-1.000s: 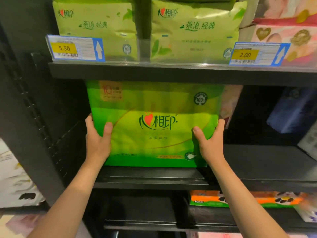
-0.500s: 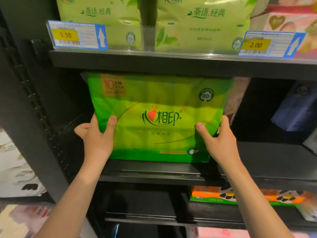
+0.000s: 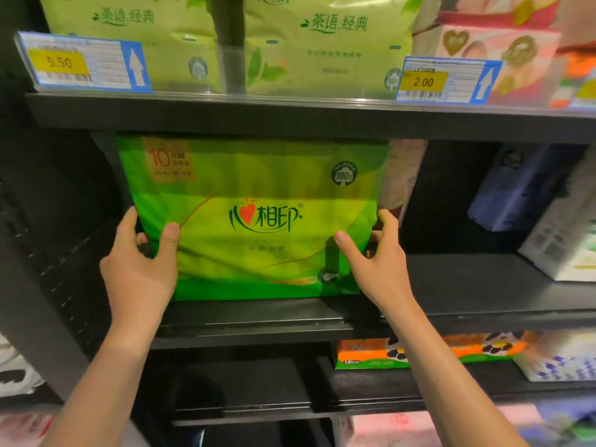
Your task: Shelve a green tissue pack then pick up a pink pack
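Note:
A large bright green tissue pack (image 3: pixel 254 217) with a red heart logo stands upright on the black middle shelf (image 3: pixel 467 291). My left hand (image 3: pixel 142 269) grips its lower left edge, thumb on the front and fingers behind. My right hand (image 3: pixel 374 266) grips the lower right edge the same way. The pack's top reaches up to the underside of the shelf above.
Pale green tissue packs (image 3: pixel 329 40) sit on the upper shelf behind price tags 5.50 (image 3: pixel 84 64) and 2.00 (image 3: pixel 448 80). A pinkish pack (image 3: pixel 403 175) stands behind the green one; blue and white packs (image 3: pixel 529 188) lie at right. An orange pack (image 3: pixel 371 353) lies on the lower shelf.
The green pack has slid further back onto the shelf. Both hands stayed on its lower edges, and the view has shifted slightly.

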Action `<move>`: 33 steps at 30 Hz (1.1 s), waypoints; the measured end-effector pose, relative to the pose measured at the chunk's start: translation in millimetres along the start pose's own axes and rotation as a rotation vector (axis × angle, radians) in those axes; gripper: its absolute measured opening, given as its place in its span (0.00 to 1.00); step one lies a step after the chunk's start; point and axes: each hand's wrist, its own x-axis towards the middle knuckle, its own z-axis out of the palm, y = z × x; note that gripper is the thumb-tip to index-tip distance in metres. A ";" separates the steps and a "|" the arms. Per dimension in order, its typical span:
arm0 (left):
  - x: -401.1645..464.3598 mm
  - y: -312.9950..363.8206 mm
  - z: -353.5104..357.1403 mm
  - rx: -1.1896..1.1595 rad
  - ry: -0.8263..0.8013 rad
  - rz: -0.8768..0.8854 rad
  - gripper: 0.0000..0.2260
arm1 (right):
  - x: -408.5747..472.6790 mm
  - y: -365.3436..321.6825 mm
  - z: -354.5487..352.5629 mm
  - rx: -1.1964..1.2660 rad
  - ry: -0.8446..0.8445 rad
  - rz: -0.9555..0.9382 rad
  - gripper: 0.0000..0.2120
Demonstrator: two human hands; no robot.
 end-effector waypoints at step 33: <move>-7.6 -8.9 -4.0 0.227 -0.314 -0.033 0.36 | -14.8 -21.6 33.8 -0.105 -0.116 0.134 0.37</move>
